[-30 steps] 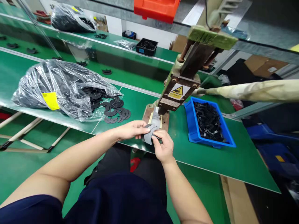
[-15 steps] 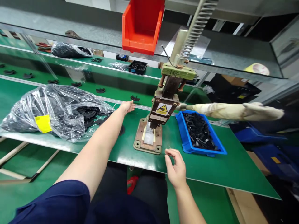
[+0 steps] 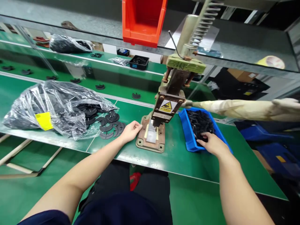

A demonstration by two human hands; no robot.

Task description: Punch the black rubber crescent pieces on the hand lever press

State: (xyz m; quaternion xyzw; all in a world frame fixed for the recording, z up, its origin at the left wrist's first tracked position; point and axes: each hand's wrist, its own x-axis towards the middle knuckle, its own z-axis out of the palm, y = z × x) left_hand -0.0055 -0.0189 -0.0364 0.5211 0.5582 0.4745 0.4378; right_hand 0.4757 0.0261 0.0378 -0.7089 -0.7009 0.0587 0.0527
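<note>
My left hand (image 3: pixel 132 130) rests beside the left edge of the press base (image 3: pixel 140 141), its fingers curled together and nothing visible in them. Over the near side of the blue bin (image 3: pixel 190 140), my right hand (image 3: pixel 211 143) reaches down, thumb and forefinger pinching among the small black parts (image 3: pixel 199 122). The press head (image 3: pixel 167 107), with a yellow warning label, stands above a pale fixture (image 3: pixel 152 133) on the base. Flat black curved pieces (image 3: pixel 111 126) lie left of my left hand, by the mouth of a clear plastic bag (image 3: pixel 53 109).
Behind the table, a green belt (image 3: pixel 119 93) carries spaced black curved pieces, one of them (image 3: pixel 136 96) behind the press. A cloth-wrapped lever (image 3: pixel 234 109) sticks out to the right over the blue bin. An orange bin (image 3: pixel 144 34) sits on the shelf above.
My left hand has drawn back from the belt to the press base. My right hand has moved right, from the table's front edge into the blue bin, and its fingers have closed.
</note>
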